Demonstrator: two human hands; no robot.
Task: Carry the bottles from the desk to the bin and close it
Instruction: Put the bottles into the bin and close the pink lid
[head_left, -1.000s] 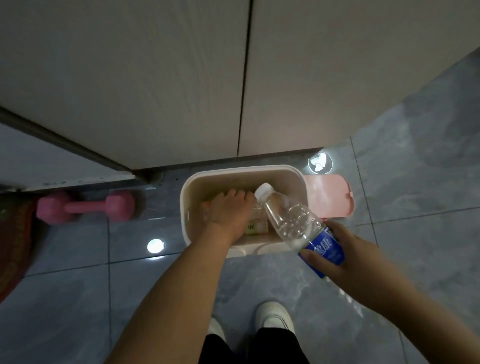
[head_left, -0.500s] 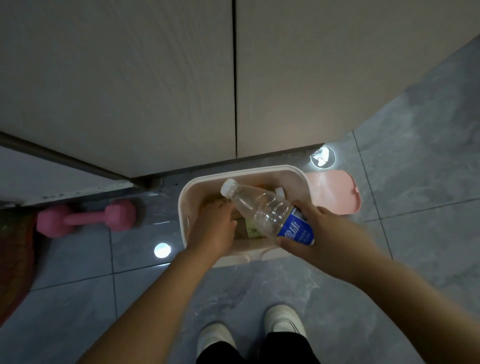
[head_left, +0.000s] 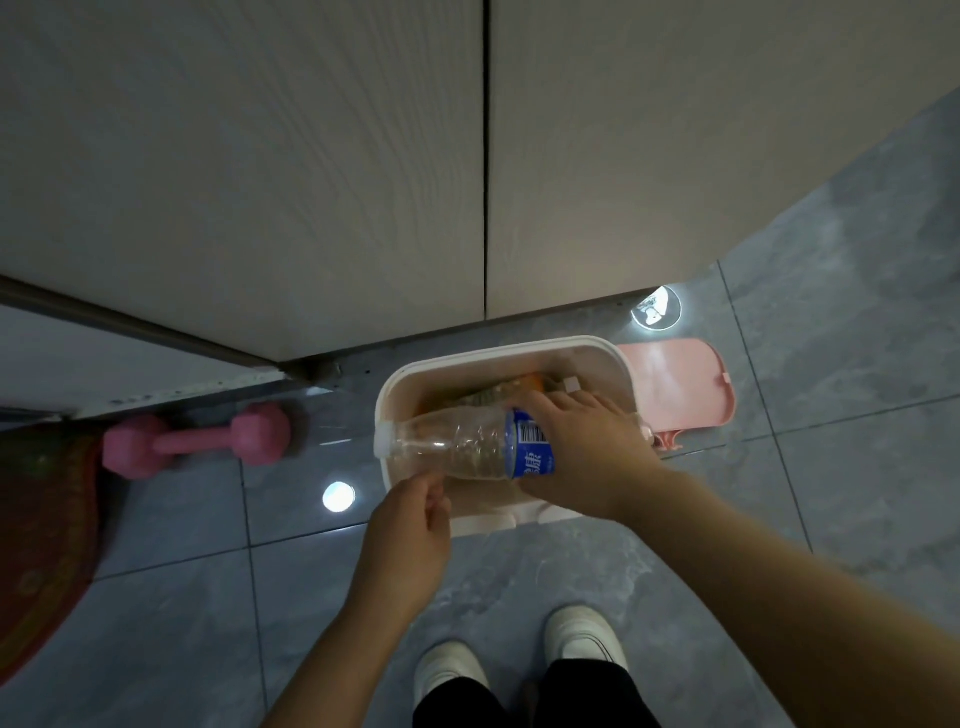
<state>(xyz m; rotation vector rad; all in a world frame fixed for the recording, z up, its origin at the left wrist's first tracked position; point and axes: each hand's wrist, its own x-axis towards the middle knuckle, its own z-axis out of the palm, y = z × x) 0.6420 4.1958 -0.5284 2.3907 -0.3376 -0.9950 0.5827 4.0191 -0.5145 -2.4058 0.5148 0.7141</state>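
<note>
a clear bottle (head_left: 457, 447) is being laid into the open bin (head_left: 626, 364) at frame centre — gripped by the right hand (head_left: 587, 457), left hand (head_left: 410, 535) loosely curled, empty — release, then the pink lid (head_left: 680, 384) to be shut.

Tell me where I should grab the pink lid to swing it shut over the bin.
Take the pink lid by its far right edge, near the small tab, coming from the right. It lies open and flat beside the bin, apparently joined to the bin's right rim, so that free edge probably gives the most leverage. The right hand still holds the bottle.
</note>
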